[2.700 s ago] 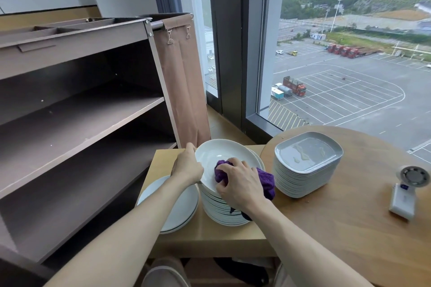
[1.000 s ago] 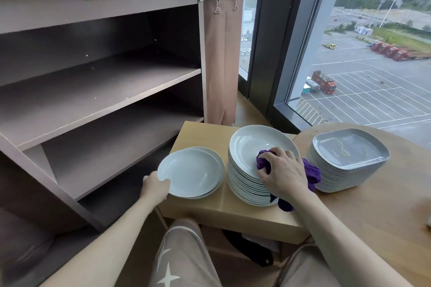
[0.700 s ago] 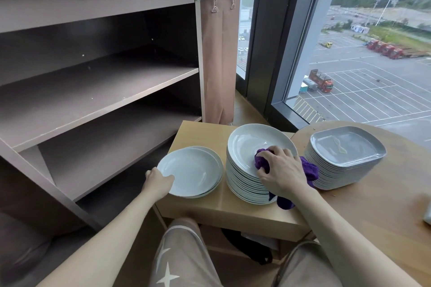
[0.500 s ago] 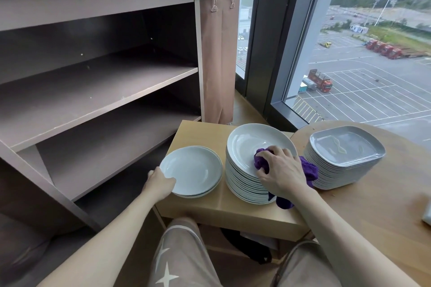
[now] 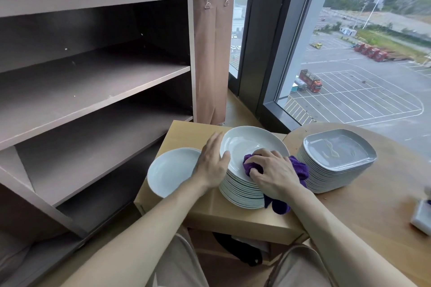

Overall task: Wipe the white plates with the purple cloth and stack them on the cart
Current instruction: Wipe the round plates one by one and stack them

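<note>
Two hands on one plate. The right hand (image 5: 272, 175) has the purple cloth (image 5: 300, 168) bunched up in curled fingers and pushed down onto the top plate (image 5: 247, 144) of the tall white stack (image 5: 242, 193), so I reckon this is the wiping step. The left hand (image 5: 213, 163) is flat with straight fingers, laid against that plate's rim with the thumb just over the edge. My guess is it's there to stop the plate skating around under the rubbing.

Just left of that sits a short pile of white plates (image 5: 170, 170) on the same low wooden table (image 5: 210, 214). Those are probably the done ones, parked within reach. To the right, on the round table (image 5: 384, 205), is a stack of grey squarish plates (image 5: 335, 156).

Further back, the cart (image 5: 93, 81) has its shelves facing the person and no plates on it yet, so the stacking looks barely begun. A brown bag (image 5: 212, 53) hangs off its end, with the window (image 5: 349, 65) behind.
</note>
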`<state>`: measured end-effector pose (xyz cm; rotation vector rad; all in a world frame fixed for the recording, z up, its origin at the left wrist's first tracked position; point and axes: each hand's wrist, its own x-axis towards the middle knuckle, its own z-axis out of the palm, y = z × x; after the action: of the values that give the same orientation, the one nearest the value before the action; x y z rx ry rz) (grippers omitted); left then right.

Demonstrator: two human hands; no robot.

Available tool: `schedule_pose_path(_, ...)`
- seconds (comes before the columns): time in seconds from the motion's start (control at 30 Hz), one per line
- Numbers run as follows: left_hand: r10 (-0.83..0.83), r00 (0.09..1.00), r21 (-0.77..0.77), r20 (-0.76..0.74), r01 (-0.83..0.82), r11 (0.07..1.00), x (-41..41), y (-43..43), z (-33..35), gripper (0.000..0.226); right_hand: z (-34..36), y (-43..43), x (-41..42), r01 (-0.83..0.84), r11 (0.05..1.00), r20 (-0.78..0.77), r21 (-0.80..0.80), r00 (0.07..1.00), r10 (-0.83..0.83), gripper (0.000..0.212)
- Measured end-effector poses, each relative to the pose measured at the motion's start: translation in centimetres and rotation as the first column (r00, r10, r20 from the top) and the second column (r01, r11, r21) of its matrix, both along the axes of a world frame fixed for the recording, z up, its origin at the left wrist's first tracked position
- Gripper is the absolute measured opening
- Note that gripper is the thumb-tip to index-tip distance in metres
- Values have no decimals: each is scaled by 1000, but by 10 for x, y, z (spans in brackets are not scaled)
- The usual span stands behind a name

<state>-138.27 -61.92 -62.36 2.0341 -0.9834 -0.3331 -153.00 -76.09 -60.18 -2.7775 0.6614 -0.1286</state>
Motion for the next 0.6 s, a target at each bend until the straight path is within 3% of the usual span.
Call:
schedule_pose_path(0.1,-11,997,23,-80,13,1000,-1,-11,-15,68,3,0,4,-64,998,-25,-11,998,63,47)
schedule_pose_path(0.23,2,981,-82,-194,-19,996,-7,-13,-30,73,3,5,16,-126,991,-12,45,992,127,44)
schedule_pose_path(0.4,-1,976,-108,-217,-23,994,-3,-14,-36,70,-3,7,49,-127,987,40,97,992,123,35)
schedule_pose_path(0.6,-30,981,-168,-193,-3,986,-4,-14,-37,63,-16,-4,81,-86,994,63,-63,994,90,40)
